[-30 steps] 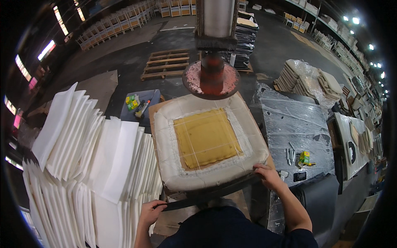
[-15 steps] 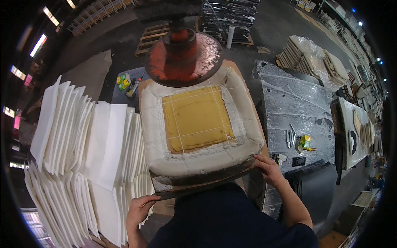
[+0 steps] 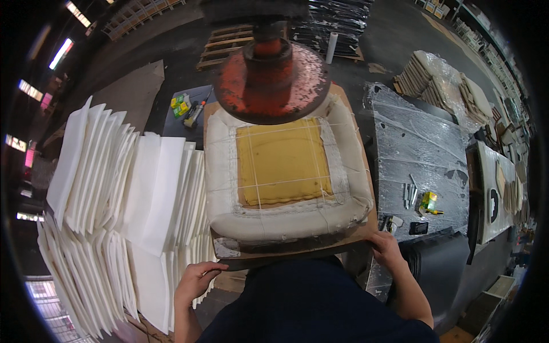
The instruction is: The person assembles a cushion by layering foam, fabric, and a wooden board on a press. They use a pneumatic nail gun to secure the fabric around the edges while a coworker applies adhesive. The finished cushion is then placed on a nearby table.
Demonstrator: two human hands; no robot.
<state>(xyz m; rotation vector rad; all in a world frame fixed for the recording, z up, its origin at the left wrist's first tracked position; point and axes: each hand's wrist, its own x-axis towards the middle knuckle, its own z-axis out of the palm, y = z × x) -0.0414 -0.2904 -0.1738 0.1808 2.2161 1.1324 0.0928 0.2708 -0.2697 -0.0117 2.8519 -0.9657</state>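
Cream, one cushion (image 3: 280,228) tops one board (image 3: 361,231). Along the board's near edge, left hand (image 3: 196,280) and right hand (image 3: 386,248) pinch one dark strip (image 3: 249,264).

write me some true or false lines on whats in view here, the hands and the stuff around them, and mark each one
The left hand and the right hand both hold the dark strip. True.
The panel framed by the white padded rim is blue. False: it is yellow.
The stacked white sheets stand to the right of the padded rim. False: they stand to its left.
The round plate is red and worn. True.
A phone-like black object lies on the plastic-wrapped surface. True.
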